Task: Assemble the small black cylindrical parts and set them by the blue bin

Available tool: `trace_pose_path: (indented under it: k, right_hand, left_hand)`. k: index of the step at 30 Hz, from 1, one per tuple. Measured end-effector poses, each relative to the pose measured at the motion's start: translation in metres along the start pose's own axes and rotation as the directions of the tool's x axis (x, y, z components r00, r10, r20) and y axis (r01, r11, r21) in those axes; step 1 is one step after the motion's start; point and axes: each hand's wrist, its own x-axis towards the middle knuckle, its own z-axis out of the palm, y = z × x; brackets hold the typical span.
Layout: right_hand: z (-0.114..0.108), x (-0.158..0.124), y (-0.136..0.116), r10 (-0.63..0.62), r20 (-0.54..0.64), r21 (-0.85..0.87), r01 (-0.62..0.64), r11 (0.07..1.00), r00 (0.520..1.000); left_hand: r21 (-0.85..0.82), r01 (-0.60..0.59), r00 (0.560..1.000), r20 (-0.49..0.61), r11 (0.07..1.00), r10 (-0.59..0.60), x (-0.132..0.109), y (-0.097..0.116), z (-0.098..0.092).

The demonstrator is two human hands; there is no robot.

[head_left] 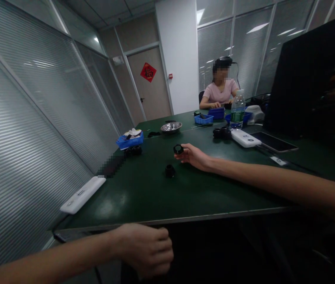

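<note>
While gripping a black ring (174, 150) between the fingers of the right hand (196, 157), over the green surface (143, 197), holds the left hand (146, 249) low by the near edge, with fingers curled together and palm hidden. Cannot tell of anything inside it. Has a black cup-shaped part (169, 171) standing on the surface just nearer than the ring. Shows a metal bowl (167, 130) farther off between a blue basket (130, 143) and a clear bottle (237, 112).

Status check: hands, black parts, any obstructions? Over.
Right hand holding black ring. Left hand curled, off table. Black part on table nearby. Nothing visible between them.
</note>
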Motion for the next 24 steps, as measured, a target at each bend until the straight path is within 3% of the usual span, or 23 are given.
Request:
trace_pose_path:
  k: [4,9,15,20,24]
  right_hand:
    - [-0.001,0.001,0.001,-0.004,0.009,-0.012,0.004,1.0,1.0]
    - [0.003,-0.002,0.0,-0.015,-0.006,-0.027,0.015,1.0,1.0]
    - [0.006,-0.004,0.003,-0.13,0.036,-0.154,0.134,0.979,0.991]
    - [0.01,-0.014,0.001,-0.205,0.178,-0.428,0.263,0.865,0.962]
    - [0.014,-0.021,-0.003,-0.233,0.231,-0.609,0.327,0.722,0.945]
  left_hand:
    - [0.05,-0.021,0.999,-0.026,0.999,0.022,0.005,0.0,0.005]
    - [-0.011,-0.03,0.998,-0.047,0.999,0.029,0.001,-0.004,0.01]
    - [-0.023,0.021,0.999,-0.025,1.0,-0.022,-0.003,-0.001,0.008]
    - [-0.03,-0.028,0.999,-0.023,0.999,0.027,-0.005,-0.002,0.006]
    - [-0.031,-0.015,0.999,-0.04,0.999,0.013,-0.003,-0.002,0.009]
